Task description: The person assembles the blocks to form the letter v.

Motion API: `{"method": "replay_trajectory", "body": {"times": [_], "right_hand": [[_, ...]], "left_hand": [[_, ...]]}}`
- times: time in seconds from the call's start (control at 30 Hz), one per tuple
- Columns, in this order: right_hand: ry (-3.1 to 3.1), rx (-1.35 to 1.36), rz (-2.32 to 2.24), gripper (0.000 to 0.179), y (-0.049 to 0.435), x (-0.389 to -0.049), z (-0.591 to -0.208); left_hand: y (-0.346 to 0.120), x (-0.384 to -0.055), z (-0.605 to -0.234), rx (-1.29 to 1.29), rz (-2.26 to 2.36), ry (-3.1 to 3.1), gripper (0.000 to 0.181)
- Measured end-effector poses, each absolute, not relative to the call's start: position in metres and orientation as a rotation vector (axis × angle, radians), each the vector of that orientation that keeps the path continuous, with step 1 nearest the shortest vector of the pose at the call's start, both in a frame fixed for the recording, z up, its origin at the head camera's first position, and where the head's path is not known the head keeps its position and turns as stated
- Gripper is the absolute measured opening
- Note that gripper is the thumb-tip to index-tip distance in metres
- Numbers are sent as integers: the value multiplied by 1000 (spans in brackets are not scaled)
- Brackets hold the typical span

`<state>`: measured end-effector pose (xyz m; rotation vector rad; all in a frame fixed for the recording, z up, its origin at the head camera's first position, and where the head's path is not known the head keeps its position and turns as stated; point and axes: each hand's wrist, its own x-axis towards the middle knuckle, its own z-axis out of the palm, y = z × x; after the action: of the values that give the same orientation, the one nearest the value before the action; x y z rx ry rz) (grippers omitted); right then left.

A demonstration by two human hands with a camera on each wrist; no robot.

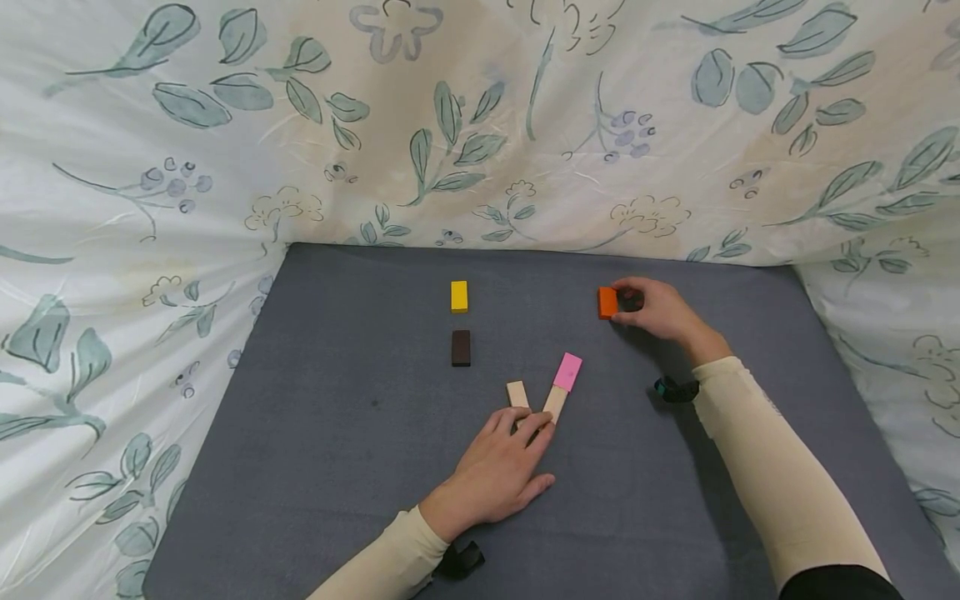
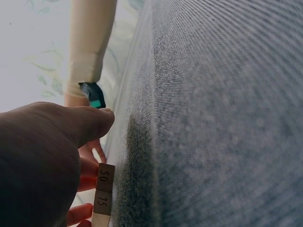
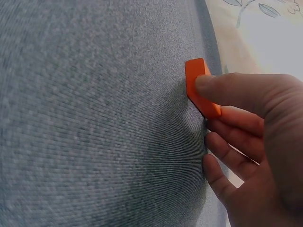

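Your right hand (image 1: 660, 315) pinches the orange block (image 1: 607, 303), while your left hand (image 1: 491, 473), fingers spread, touches pale wooden blocks (image 1: 556, 402) near the pink block (image 1: 567, 372) on the tabletop (image 1: 360, 467).

A screened-off work surface fills the view; whether it belongs to a home, a lab or an office cannot be told. White cloth printed with blue-green leaves and purple berry sprigs (image 1: 525, 179) hangs like a curtain across the top of the head frame and along its left and right sides. It surrounds a flat surface covered in dark grey, finely ribbed fabric (image 1: 337, 467) at the centre and bottom.
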<state>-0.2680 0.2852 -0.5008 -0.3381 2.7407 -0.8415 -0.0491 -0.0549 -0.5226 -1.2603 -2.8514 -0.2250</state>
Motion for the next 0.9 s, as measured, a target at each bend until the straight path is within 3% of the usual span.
{"method": "replay_trajectory", "body": {"times": [0.9], "right_hand": [[2817, -273, -912, 62, 283, -262, -510]], "left_hand": [[-55, -49, -520, -1262, -239, -2848, 68]]}}
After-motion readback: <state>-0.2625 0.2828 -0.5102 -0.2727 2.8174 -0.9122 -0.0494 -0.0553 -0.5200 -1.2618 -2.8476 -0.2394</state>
